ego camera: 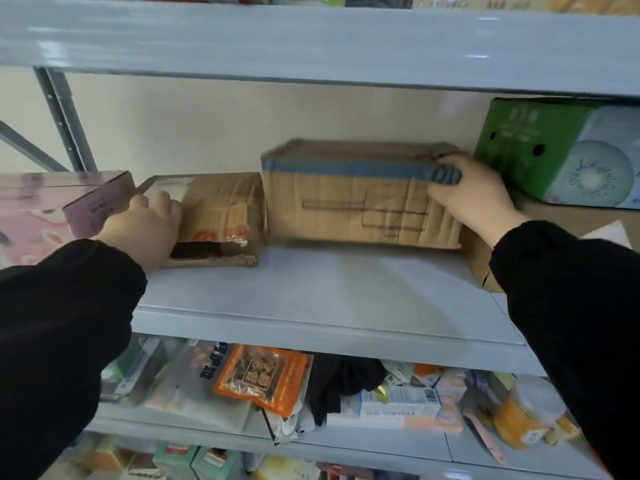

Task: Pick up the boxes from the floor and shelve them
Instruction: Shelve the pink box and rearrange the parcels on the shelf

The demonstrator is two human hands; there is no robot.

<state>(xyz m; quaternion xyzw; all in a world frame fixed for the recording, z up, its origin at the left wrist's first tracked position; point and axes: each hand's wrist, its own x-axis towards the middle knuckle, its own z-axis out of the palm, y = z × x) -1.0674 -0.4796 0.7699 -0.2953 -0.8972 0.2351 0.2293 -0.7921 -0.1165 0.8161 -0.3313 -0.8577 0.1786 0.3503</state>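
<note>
Two worn cardboard boxes stand side by side on the grey shelf (311, 292). The bigger box (353, 202), with a blue tape band along its top edge, is at the middle; my right hand (474, 195) grips its upper right corner, fingers curled over the top. The smaller, torn box (221, 216) lies to its left, touching it. My left hand (145, 226) rests against that box's left end, fingers over its top corner.
A purple box (93, 199) sits left of the small box. A green kiwi carton (561, 154) stands on a brown box (478, 265) at the right. The shelf board above (311, 39) hangs low overhead. Packets and bottles crowd the shelf below.
</note>
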